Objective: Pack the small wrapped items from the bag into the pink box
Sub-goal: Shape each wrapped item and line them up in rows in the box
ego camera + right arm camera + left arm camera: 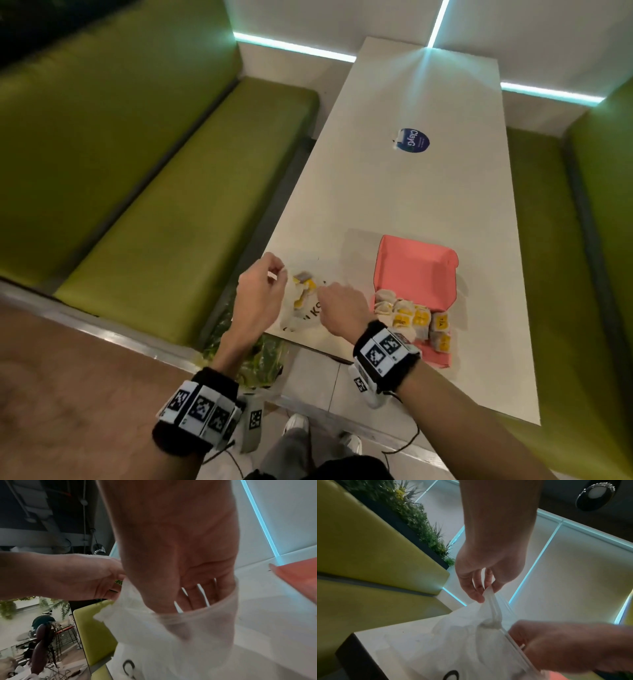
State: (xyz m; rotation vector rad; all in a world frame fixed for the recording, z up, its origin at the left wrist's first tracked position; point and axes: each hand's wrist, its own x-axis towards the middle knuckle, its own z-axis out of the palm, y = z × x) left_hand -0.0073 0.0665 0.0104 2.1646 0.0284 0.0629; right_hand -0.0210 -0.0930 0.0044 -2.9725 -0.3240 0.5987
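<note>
A white translucent bag [303, 320] lies at the table's near left corner, with yellow-and-grey wrapped items [303, 287] showing through its mouth. My left hand [279, 272] pinches the bag's handle [491, 601] and lifts it. My right hand [337, 301] is in the bag's mouth; in the right wrist view its fingers [193, 597] point straight down inside the bag [171, 642], tips hidden by the rim. Just right of it, the pink box [411, 267] stands open and holds several wrapped items [414, 318] in its near half.
The white table [411, 192] runs away from me between two green benches [171, 212]. A round blue sticker [412, 140] lies mid-table. Green plants [260, 356] sit below the table's near left corner. The box's raised lid [298, 577] is close on the right.
</note>
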